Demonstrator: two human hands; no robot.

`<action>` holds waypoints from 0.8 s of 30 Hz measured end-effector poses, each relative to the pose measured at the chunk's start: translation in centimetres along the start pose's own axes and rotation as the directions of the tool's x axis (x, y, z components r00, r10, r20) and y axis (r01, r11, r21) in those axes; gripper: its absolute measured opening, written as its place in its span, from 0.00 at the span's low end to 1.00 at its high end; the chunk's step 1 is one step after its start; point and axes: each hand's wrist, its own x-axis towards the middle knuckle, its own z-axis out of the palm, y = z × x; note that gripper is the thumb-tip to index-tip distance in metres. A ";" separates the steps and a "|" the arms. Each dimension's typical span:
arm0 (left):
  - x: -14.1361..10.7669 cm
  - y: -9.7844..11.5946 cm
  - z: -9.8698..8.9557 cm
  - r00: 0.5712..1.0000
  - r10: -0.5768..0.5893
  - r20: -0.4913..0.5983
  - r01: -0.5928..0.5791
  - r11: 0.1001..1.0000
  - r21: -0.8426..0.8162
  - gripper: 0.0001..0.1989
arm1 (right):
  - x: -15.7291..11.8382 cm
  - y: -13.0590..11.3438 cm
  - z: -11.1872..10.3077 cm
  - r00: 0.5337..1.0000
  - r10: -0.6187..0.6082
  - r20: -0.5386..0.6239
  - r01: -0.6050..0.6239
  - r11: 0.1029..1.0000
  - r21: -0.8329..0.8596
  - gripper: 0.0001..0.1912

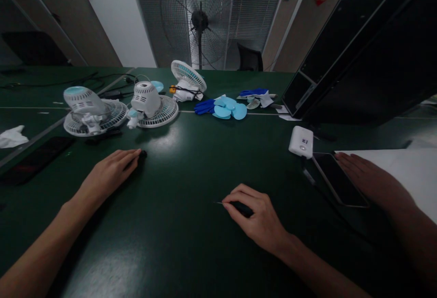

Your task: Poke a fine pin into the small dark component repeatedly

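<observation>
Screwdriver [243, 208], or something very like one, is in the right hand [257, 213], fingers closed pen-style around the dark handle just above the green table [184, 166], thin shaft pointing left; I'd guess that pinch is for fine control of the tip. The left hand [114, 170] rests further up the table, fingers mostly together, tips at a small black thing [144, 154]; can't tell if it's gripped or just touched. Two white fan heads [146, 100] lie grille-down, probably because that's how they sit steady, with blue fan blades [230, 108] off beside a blue glove [204, 106]. Someone else's hand [372, 179] is by a phone [339, 179] on the right, near a white power bank [301, 141]. Table's dark and a bit shiny, with pale seams. Behind it: big standing fan [200, 20], blinds [256, 11], black chair [250, 57]. Pretty dim room tbh.
</observation>
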 end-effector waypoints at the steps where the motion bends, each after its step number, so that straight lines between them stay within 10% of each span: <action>1: 0.1 0.1 -0.1 1.000 -0.028 -0.009 0.028 0.999 -0.025 0.31 | 0.0 0.0 0.0 1.000 0.000 0.000 0.000 1.000 -0.002 0.07; 7: 0.8 3.7 -0.8 0.928 -0.332 0.169 0.373 0.823 -0.430 0.29 | 0.0 0.2 0.1 1.000 0.007 -0.004 -0.008 0.999 -0.033 0.06; 16: -1.4 18.0 2.5 0.951 0.202 0.233 0.011 0.731 -0.682 0.09 | 0.0 0.0 0.1 0.999 -0.019 -0.029 0.018 0.999 -0.051 0.07; 24: -1.7 19.4 2.4 0.921 0.332 0.203 -0.077 0.668 -0.741 0.07 | -0.2 0.4 0.2 0.999 -0.044 -0.013 0.043 0.998 -0.050 0.06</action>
